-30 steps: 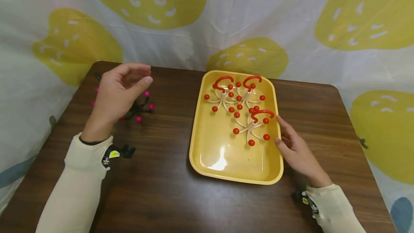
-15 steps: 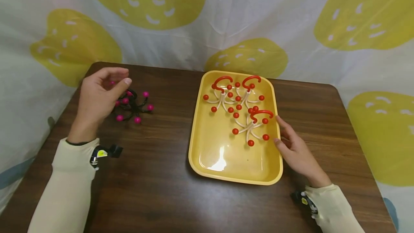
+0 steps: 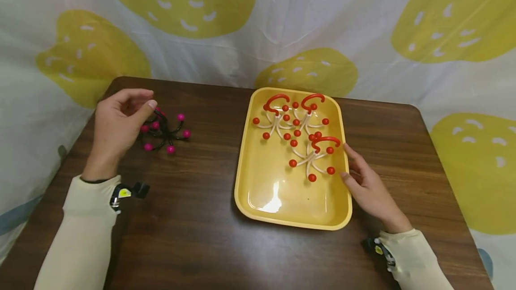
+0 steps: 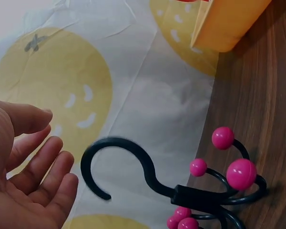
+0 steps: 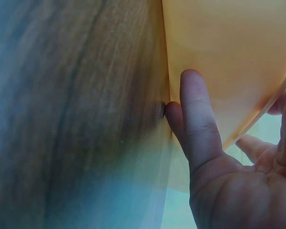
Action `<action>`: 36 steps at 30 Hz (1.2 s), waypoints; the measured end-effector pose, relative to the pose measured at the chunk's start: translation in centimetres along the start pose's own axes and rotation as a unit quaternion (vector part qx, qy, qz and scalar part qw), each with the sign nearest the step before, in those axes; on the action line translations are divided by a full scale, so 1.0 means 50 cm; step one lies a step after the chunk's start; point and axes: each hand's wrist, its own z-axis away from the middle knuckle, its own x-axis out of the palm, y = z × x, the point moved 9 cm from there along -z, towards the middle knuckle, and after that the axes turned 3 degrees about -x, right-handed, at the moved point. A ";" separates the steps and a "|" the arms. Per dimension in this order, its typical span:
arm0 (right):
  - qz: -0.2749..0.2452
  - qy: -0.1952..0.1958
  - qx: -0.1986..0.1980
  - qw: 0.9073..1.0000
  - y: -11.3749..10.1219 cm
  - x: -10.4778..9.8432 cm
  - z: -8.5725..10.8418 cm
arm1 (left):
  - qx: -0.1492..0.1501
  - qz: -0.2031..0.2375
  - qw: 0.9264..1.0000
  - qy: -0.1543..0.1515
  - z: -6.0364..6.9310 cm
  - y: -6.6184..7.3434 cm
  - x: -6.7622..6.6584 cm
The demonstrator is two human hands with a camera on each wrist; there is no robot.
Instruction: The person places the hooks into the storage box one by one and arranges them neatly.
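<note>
On the left of the table, a black multi-arm hook hanger (image 3: pixel 165 133) with pink ball tips stands on its arms. Its curved top hook (image 4: pixel 115 141) rises beside my left hand (image 3: pixel 118 122). The left wrist view shows loosely bent fingers and a gap between them and the hook. My right hand (image 3: pixel 368 187) holds the right rim of a yellow tray (image 3: pixel 262 218). Its thumb and a finger reach the rim, while other fingers (image 5: pixel 200 114) lie against the outer wall. Inside the tray's far half are three white hook hangers (image 3: pixel 310 158) with red hooks and ball tips.
The dark wooden table (image 3: pixel 193 205) carries the tray right of its middle. A white curtain (image 3: pixel 225 57) with yellow fruit shapes hangs behind the table and along its sides.
My left hand has moved left and slightly down, uncovering more of the black hanger. My right hand has stayed at the tray's rim. The tray and its hangers stay in place.
</note>
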 end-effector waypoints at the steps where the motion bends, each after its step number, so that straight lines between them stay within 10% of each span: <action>1: 0.000 0.000 0.000 1.000 0.000 0.000 0.000 | -0.003 -0.002 1.000 0.000 0.000 -0.003 -0.001; 36: -0.007 0.003 -0.004 1.000 0.000 0.001 0.002 | -0.027 -0.092 0.995 -0.025 -0.014 -0.062 0.000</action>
